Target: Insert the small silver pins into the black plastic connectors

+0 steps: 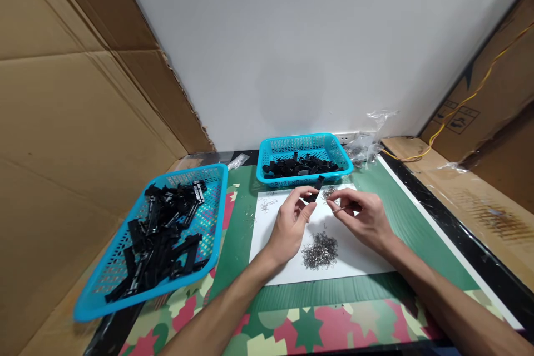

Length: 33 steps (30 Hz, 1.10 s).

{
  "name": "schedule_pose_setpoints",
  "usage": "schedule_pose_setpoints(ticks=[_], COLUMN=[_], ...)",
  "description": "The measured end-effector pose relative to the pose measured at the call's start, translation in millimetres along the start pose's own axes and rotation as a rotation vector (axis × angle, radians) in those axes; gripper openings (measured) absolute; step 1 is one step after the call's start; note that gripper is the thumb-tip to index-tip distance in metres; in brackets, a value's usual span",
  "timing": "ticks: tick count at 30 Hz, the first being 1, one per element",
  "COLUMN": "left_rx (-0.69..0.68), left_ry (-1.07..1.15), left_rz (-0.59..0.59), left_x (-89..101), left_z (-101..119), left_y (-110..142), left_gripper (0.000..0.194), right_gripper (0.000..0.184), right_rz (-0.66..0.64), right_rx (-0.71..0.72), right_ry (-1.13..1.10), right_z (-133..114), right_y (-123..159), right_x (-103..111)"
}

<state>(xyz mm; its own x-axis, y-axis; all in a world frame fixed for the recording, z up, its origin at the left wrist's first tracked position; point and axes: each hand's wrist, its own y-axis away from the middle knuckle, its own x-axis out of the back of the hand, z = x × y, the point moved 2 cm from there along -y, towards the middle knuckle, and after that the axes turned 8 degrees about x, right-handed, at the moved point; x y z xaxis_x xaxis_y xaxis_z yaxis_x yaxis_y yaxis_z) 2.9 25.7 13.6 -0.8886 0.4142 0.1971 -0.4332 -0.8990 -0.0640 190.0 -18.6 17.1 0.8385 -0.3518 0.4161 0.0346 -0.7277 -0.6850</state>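
Observation:
My left hand (pixel 290 225) grips a small black plastic part (pixel 314 192) between thumb and fingers, tilted upright above a white sheet (pixel 279 267). Facing it from the right, my right hand (pixel 362 216) is closed in a pinch on a thin metal tool (pixel 340 209), whose exact kind I cannot make out. Below and between the hands lies a pile of small metal pieces (pixel 320 251) on the sheet. A smaller heap of metal pieces (pixel 329 193) sits behind the fingertips. A few loose metal bits (pixel 265 207) are scattered at the sheet's far left.
A blue basket (pixel 220 217) with black parts (pixel 162 233) stands at left. Another blue basket (pixel 263 147) with black pieces (pixel 300 164) is behind the sheet. Clear plastic bags (pixel 364 147) lie at the back right. Cardboard walls (pixel 62 122) flank the table; a yellow cable (pixel 438 132) runs along the right.

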Motion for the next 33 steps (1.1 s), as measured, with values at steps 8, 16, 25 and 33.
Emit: schedule_pose_setpoints(ticks=[8,16,25,33], left_rx=[0.066,0.031,0.092,0.133], left_ry=[0.271,0.184,0.247,0.199], left_rz=[-0.004,0.039,0.01,-0.035], left_x=[-1.9,0.0,1.6,4.5], left_z=[-4.7,0.6,-6.3,-1.0], left_y=[-4.9,-4.8,-6.8,-5.4], left_gripper=[0.05,0.045,0.052,0.051], right_gripper=[0.014,0.018,0.017,0.016], right_rz=[0.05,-0.039,-0.015,-0.075], right_rx=[0.352,0.399,0.329,0.189], right_ry=[0.208,0.26,0.174,-0.009], right_z=[-10.4,-9.1,-13.7,-11.7], right_y=[4.3,6.4,1.9,-2.2], right_x=[-0.6,1.9,2.6,6.1])
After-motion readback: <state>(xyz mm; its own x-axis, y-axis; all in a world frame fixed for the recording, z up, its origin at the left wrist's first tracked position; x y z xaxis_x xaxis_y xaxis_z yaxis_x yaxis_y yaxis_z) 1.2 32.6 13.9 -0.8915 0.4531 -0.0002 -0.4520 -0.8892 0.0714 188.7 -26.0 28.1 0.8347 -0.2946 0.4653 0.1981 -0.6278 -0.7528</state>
